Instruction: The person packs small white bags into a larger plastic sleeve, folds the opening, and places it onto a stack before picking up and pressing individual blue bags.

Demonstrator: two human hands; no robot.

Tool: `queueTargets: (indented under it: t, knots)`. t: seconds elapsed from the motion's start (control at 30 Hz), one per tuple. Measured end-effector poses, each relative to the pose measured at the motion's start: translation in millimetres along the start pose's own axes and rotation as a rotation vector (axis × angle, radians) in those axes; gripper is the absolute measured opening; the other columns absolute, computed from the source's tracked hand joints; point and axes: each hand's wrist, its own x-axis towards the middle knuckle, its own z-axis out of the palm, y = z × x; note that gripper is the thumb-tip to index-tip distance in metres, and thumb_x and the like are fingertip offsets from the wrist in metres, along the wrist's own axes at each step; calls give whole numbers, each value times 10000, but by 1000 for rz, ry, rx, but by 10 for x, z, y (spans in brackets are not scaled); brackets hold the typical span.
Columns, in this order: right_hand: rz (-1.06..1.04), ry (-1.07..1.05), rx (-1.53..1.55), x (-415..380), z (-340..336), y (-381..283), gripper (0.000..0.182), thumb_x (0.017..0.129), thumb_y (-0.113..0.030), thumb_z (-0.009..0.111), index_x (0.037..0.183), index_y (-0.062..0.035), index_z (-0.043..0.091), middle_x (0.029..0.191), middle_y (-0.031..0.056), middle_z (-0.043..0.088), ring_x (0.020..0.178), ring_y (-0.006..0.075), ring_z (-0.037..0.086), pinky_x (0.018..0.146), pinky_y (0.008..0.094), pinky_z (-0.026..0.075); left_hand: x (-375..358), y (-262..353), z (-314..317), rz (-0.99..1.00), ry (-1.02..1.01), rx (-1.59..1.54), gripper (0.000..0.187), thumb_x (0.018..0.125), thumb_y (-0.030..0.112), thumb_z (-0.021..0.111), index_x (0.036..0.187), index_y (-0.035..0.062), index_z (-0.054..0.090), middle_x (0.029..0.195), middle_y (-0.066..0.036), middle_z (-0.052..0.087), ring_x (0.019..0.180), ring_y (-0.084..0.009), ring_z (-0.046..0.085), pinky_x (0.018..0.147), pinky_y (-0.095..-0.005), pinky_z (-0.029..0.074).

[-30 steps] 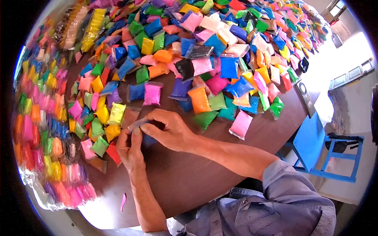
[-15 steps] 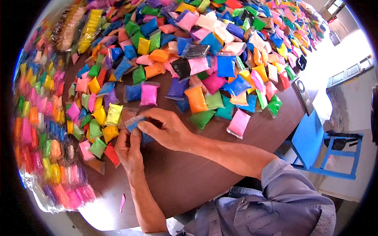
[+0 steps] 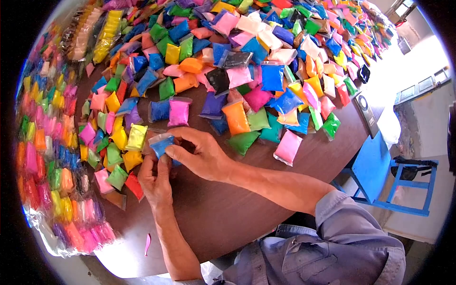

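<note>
We hold a small blue packet (image 3: 160, 145) between both hands, just above the brown table (image 3: 228, 213); our left hand (image 3: 156, 183) comes up from six o'clock and pinches the packet's lower edge with thumb and fingers closed on it; our right hand (image 3: 202, 154) reaches in from three o'clock and grips the packet's upper right corner, fingers curled shut around it. The packet sits at about nine o'clock from the middle of the view, tilted, its clear top edge showing above the blue fill.

At twelve o'clock from the hands a magenta packet (image 3: 179, 111) lies flat beside a blue one; at one o'clock stands an orange packet (image 3: 236, 118); at two o'clock a green packet (image 3: 243, 141) lies near the right wrist; farther toward three o'clock a pale pink packet (image 3: 288, 148) rests alone on bare wood. At ten o'clock a yellow packet (image 3: 137, 137) lies just beside the held one; the heap of coloured packets spreads from nine round to one o'clock. A small pink scrap (image 3: 148, 243) lies at seven o'clock near the left forearm; a blue stool (image 3: 380, 175) stands at four o'clock beyond the table's edge.
</note>
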Motion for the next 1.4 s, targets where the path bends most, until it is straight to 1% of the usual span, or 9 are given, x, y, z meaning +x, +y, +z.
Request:
queueTargets:
  t: [0.1, 0.17, 0.4, 0.5, 0.63, 0.83, 0.93, 1.0, 1.4]
  knots:
    - [81, 0, 108, 5, 1, 12, 322, 1030, -154, 723, 1314, -4, 700, 1206, 124, 737, 1034, 174, 684, 815, 343, 574, -20, 169, 130, -12, 74, -57, 259, 1075, 169, 686, 1254, -15, 711, 1010, 10, 691, 875, -49, 585, 737, -230, 483]
    - [82, 63, 58, 10, 1, 37, 255, 1076, -130, 689, 1297, -3, 703, 1175, 10, 705, 993, 56, 616, 835, 261, 552, -23, 173, 119, -24, 41, -39, 278, 1068, 166, 698, 1275, -20, 704, 1017, 5, 697, 871, -53, 595, 737, -230, 487]
    - [106, 35, 59, -9, 17, -8, 312, 1047, -121, 716, 1332, -8, 663, 1113, -7, 697, 961, 51, 617, 815, 260, 552, 11, -58, 48, -30, 43, -66, 420, 1058, 118, 686, 1461, 5, 649, 1103, -6, 721, 826, -69, 602, 713, -237, 482]
    - [-133, 55, -123, 2, 1, 30, 384, 1013, -140, 726, 1359, 5, 644, 1170, 97, 714, 1038, 144, 662, 817, 314, 568, 5, -29, 13, -85, 21, -66, 413, 1060, 129, 690, 1449, -7, 654, 1142, -28, 730, 904, -85, 640, 778, -253, 510]
    - [103, 0, 81, 7, -30, -25, 361, 1023, -129, 724, 1351, 2, 649, 1136, 41, 693, 1007, 94, 623, 832, 284, 553, 12, 62, 62, -80, 27, -52, 415, 1066, 144, 689, 1447, -18, 654, 1192, -53, 737, 1002, -111, 664, 859, -276, 528]
    - [87, 5, 117, -5, -1, -43, 293, 1050, -125, 711, 1317, -8, 679, 1064, -27, 688, 952, 36, 588, 802, 241, 529, 7, 73, 71, -52, 125, -153, 244, 1032, 167, 739, 1210, 0, 748, 973, 27, 705, 817, -52, 591, 702, -237, 477]
    - [168, -11, 147, -1, -3, -62, 289, 1044, -148, 706, 1295, -6, 701, 1095, 11, 700, 974, 65, 599, 812, 267, 530, -3, 30, 35, -146, 60, -102, 368, 1083, 128, 646, 1416, -26, 681, 1213, -42, 722, 1072, -106, 639, 919, -273, 517]
    - [196, -1, 175, 8, -11, -64, 303, 1033, -171, 707, 1285, -2, 713, 1132, 55, 712, 994, 100, 616, 827, 299, 536, -5, 19, 58, -11, 76, -63, 217, 1048, 190, 727, 1156, 2, 747, 974, 15, 702, 839, -51, 585, 746, -242, 478]
    - [145, 21, 101, -9, 23, -24, 218, 1015, -123, 730, 1193, 0, 751, 988, 21, 728, 916, 85, 641, 800, 286, 547, 14, 28, 64, -8, 94, -132, 99, 1037, 114, 734, 1042, 16, 723, 913, 39, 656, 833, -50, 552, 733, -231, 451]
